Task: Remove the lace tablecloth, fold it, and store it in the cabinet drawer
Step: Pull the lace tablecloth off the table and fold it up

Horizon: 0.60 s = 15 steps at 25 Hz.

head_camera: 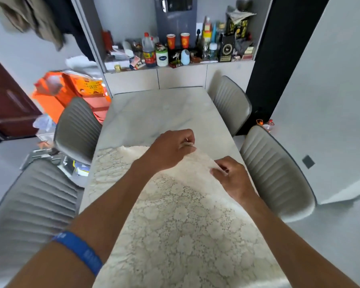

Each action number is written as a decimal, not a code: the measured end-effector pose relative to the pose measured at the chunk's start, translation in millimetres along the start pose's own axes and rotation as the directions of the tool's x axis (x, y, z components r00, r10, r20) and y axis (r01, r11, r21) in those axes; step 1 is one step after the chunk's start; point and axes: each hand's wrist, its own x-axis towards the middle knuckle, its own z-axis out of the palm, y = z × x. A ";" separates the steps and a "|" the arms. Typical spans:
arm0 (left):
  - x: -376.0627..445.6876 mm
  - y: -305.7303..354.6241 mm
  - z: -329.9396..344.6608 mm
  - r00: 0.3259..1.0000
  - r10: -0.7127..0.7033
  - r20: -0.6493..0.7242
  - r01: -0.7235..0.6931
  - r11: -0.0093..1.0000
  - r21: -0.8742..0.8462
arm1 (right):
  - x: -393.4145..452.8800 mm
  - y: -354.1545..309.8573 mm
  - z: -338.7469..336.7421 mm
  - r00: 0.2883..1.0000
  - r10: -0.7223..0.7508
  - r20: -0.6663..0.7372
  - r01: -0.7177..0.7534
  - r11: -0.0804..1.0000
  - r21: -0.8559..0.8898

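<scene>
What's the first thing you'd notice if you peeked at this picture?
Two hands in the middle: the left hand and the right hand each pinch the far edge of a cream lace tablecloth that covers the near half of a pale marble table. Next come the bright orange bags on the floor at the left, and the crowded shelf of bottles and red cups beyond the table.

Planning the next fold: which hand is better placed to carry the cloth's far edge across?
Probably the left hand: it pinches the lace tablecloth at its farthest edge. The right hand grips nearer, by the table's side.
</scene>
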 end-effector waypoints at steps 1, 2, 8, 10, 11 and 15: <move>-17.4 13.8 -7.9 0.999 -0.008 -0.039 0.007 1.000 -0.002 | -12.9 -2.6 -1.0 0.999 0.030 0.030 -0.029 0.999 -0.042; -39.3 30.0 -15.8 0.997 -0.007 -0.082 0.008 1.000 0.011 | -30.7 -6.9 -4.2 0.997 0.050 0.051 -0.045 0.994 -0.098; -158.2 108.3 -33.9 0.941 -0.035 -0.335 0.078 0.990 0.116 | -178.6 21.4 -38.5 0.976 0.212 0.047 -0.190 0.939 -0.287; -191.3 120.6 -36.6 0.926 -0.089 -0.368 0.136 0.985 0.105 | -217.8 44.9 -55.4 0.935 0.348 0.071 -0.307 0.892 -0.333; -208.7 125.4 -38.0 0.918 -0.111 -0.382 0.158 0.983 0.094 | -233.9 54.0 -62.8 0.909 0.405 0.094 -0.344 0.860 -0.376; -262.3 139.9 -46.7 0.881 -0.196 -0.430 0.215 0.977 -0.004 | -282.2 60.0 -70.2 0.838 0.507 0.199 -0.409 0.827 -0.386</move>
